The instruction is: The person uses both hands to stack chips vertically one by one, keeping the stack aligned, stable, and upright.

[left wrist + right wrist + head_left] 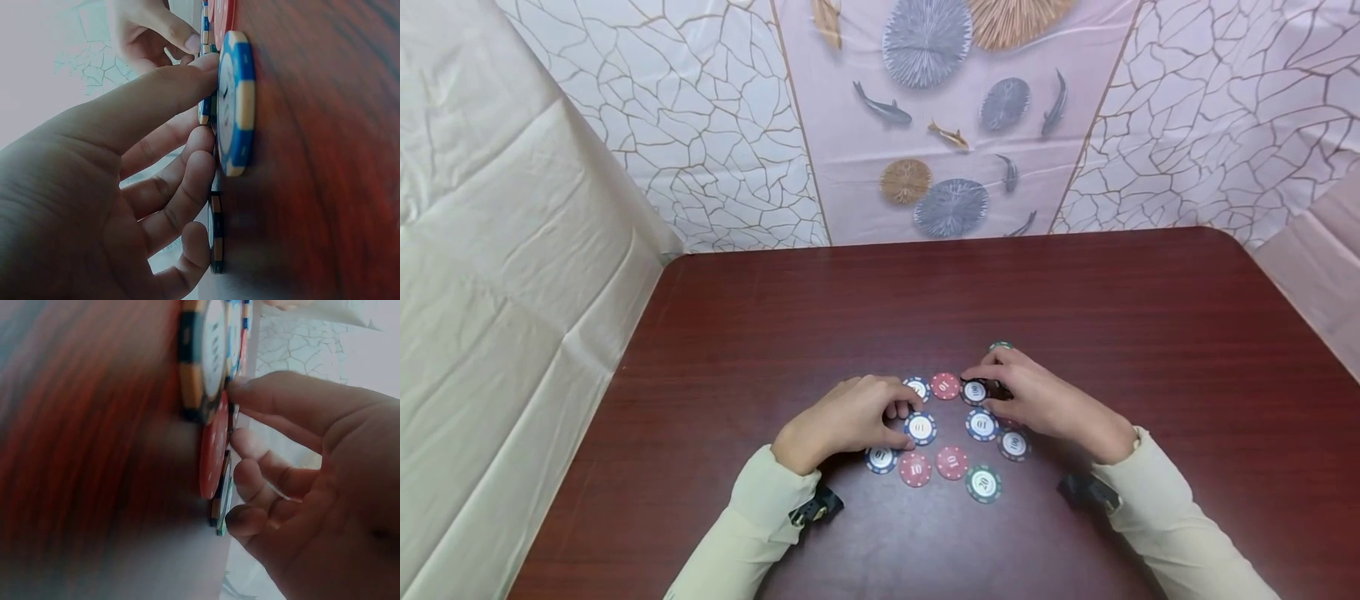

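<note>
The left hand (850, 418) pinches a blue chip (921, 427) between thumb and forefinger; the right hand (1047, 400) likewise grips a black chip (974, 392) by its rim. With a red chip (915, 469) just nearer the wearer than the left thumb (tight quarters, these), a stray fingertip could knock neighbours askew. The blue chip and red chip read "10", the black chip "100", and a green chip (983, 483), nearer the wearer than the right thumb, "20".

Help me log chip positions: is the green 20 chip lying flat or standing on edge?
Flat: in the head view, the green 20 poker chip shows its full round face, number visible.
</note>
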Motion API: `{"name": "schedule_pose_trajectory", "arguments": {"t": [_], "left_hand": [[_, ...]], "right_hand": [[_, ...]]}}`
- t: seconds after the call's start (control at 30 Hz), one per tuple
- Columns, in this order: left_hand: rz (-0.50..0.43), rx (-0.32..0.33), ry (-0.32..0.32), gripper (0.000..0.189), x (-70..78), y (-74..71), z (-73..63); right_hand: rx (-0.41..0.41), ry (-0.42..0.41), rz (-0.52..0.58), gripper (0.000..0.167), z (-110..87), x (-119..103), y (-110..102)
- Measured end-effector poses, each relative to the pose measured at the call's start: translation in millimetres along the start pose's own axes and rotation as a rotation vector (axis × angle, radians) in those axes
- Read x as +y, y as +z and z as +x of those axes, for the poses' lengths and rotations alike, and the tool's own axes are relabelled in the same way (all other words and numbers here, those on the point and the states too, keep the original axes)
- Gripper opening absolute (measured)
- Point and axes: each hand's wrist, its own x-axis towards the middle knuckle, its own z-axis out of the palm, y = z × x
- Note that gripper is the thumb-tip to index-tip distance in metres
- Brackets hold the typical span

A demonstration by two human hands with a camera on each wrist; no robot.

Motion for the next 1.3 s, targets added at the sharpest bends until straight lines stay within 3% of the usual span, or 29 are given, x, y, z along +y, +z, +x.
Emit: {"name": "schedule_pose_trajectory", "arguments": {"t": [0.2, 0.5, 0.7, 1.1, 1.3], "left_hand": [[0.0, 0.002, 0.001, 0.038, 0.2, -0.2, -0.4], [0.008, 0.0, -0.003, 0.038, -1.2, -0.5, -1.6], [0.014, -0.013, -0.002, 0.038, -0.2, -1.5, -0.5], [0.028, -0.015, 0.029, 0.038, -2.4, -0.8, 1.2], [0.037, -0.019, 0.022, 0.043, -2.8, -2.2, 1.8]], "right_hand": [[0.036, -0.049, -0.074, 0.036, -0.2, -0.7, 2.7], [0.038, -0.075, -0.343, 0.04, -3.6, -6.4, 2.1], [0.06, -0.049, -0.255, 0.039, -3.2, -8.5, 2.2], [0.1, -0.153, -0.078, 0.043, 1.3, -27.7, 9.5], [0.091, -0.22, -0.064, 0.041, 4.9, -39.2, 19.4]]}}
